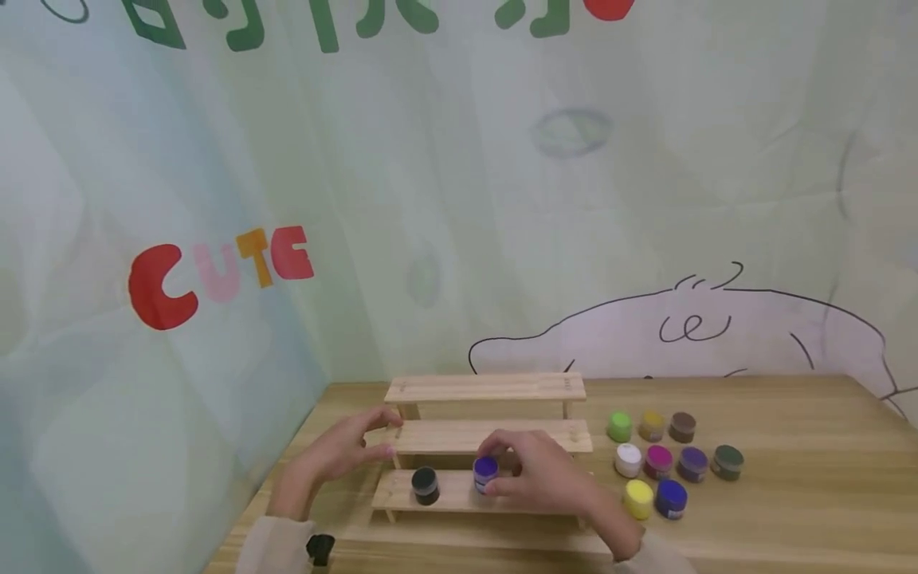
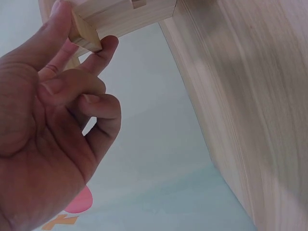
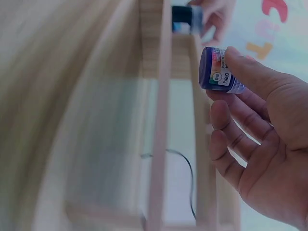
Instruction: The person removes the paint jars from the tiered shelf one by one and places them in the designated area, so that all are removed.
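A three-tier wooden rack [image 1: 493, 437] stands on the table. My left hand [image 1: 346, 443] is at its left side; in the left wrist view, thumb and a finger pinch the end of a wooden board [image 2: 85, 34] of the rack. With thumb and fingers, my right hand [image 1: 539, 470] holds a small purple paint jar [image 1: 485, 470] over the lowest tier. The right wrist view shows this jar's printed label [image 3: 222, 72] and the remaining fingers loosely bent. A black paint jar [image 1: 425, 485] sits on the lowest tier, left of the purple one.
Several paint jars stand in rows on the table right of the rack, among them a green [image 1: 620, 426], a white [image 1: 628, 460], a yellow [image 1: 638, 498] and a blue one [image 1: 672, 498]. Behind the wooden table [image 1: 803, 510] hangs a printed curtain [image 1: 445, 199].
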Tool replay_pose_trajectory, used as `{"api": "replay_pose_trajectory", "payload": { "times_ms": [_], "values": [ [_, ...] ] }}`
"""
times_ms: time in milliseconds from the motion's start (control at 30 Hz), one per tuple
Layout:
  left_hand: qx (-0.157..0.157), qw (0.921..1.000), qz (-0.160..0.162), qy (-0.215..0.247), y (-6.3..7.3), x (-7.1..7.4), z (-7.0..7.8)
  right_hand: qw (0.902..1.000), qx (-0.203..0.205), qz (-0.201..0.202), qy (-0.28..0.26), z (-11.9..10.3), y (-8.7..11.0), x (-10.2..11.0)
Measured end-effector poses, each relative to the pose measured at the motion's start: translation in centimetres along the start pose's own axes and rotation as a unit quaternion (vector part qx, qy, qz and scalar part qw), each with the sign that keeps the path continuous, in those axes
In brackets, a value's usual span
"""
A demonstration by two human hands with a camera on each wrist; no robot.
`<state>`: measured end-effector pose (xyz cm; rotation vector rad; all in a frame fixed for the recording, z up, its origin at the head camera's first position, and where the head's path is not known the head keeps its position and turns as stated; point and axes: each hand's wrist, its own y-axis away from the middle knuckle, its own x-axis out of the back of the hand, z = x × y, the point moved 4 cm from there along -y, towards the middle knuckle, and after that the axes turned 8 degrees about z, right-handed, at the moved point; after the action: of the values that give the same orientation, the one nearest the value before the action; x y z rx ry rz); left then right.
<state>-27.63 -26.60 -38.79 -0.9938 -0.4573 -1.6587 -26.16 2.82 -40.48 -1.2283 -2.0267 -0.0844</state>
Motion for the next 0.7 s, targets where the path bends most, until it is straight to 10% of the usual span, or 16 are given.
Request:
{"api": "replay_pose_trajectory", "payload": {
  "times_ms": [700],
  "values": [
    [-0.001, 0.9996, 0.020, -0.017, 0.2, -0.2, -0.1, 0.9984, -0.041, -0.001, 0.040, 4.8, 8.3, 15.5]
  ]
}}
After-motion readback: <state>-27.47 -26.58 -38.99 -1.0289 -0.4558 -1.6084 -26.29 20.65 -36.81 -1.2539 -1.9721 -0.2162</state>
